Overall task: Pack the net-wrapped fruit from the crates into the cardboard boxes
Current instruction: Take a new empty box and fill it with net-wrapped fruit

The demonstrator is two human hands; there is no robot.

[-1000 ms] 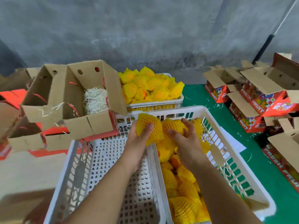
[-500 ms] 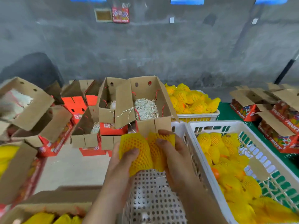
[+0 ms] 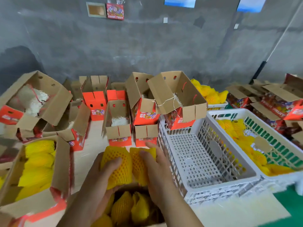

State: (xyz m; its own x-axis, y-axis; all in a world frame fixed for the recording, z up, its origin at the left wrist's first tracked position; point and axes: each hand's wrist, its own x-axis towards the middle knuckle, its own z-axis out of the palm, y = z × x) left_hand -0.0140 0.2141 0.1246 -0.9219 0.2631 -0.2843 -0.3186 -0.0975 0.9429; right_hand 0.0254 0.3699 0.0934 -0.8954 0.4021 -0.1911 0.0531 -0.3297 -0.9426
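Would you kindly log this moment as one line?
left hand: holds net-wrapped fruit | right hand: holds second fruit | above part-filled cardboard box

both hands (image 3: 124, 174) have carried two netted fruits (image 3: 129, 163) from the crate (image 3: 255, 176) over a part-filled box (image 3: 129, 208).

Grey wall (image 3: 147, 51), leaning pole (image 3: 270, 53)

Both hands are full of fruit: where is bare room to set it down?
The empty white crate right of the right hand is bare. So is the pale strip of table between the filled box and the small open boxes. The box below the hands and the far rows are crowded.
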